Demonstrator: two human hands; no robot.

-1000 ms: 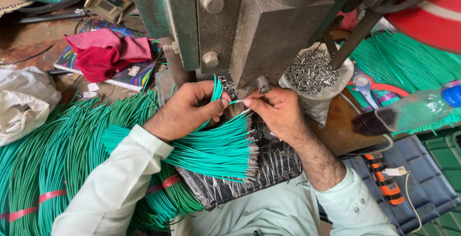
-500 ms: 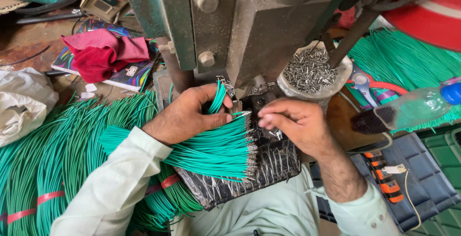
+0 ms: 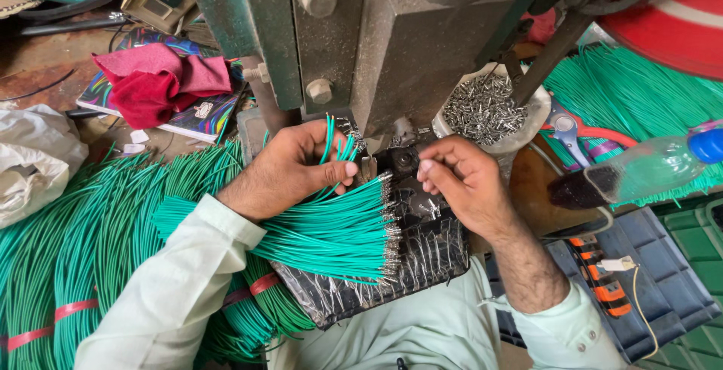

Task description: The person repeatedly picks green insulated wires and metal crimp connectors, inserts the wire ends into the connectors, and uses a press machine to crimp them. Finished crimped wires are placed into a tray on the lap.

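Cramped press [image 3: 422,54] edge crowds both hands' fingers [image 3: 343,167]

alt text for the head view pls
A person's left hand grips a few green wires at a grey press machine; the right hand pinches beside them, above a fanned wire bundle.

Soft even daylight, bright; faint shadows under hands; sharp focus centre; slight wide-angle stretch at edges.
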